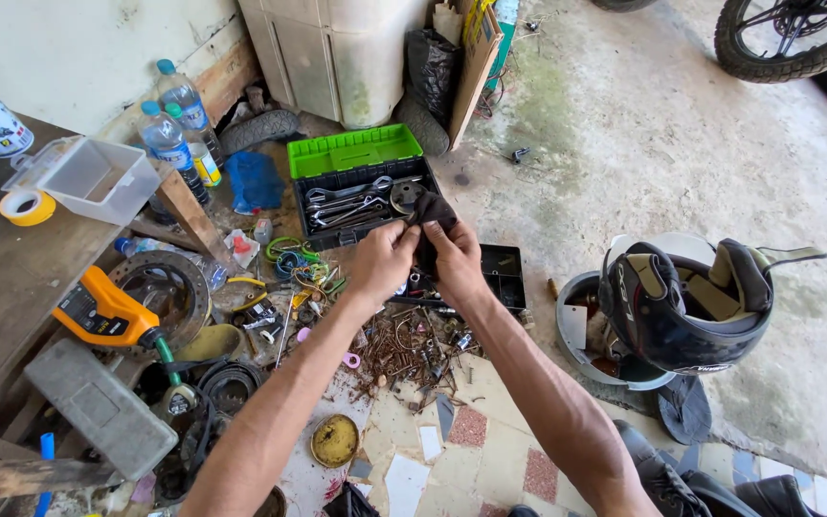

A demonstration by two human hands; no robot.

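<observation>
My left hand (pixel 382 258) and my right hand (pixel 458 260) are held together in front of me, both gripping a small dark cloth-like piece (pixel 428 218) that sticks up between the fingers. Just beyond the hands lies an open black toolbox (pixel 364 196) with a green lid, full of wrenches. Under the hands, rusty screws and small metal parts (pixel 412 347) are heaped on the floor.
A wooden bench (pixel 2 278) at left carries a clear plastic box (pixel 98 177), yellow tape and an orange meter (pixel 107 314). Water bottles (pixel 169 139) stand behind. A dark helmet (pixel 686 302) rests at right. A bike wheel (pixel 796 38) is at top right.
</observation>
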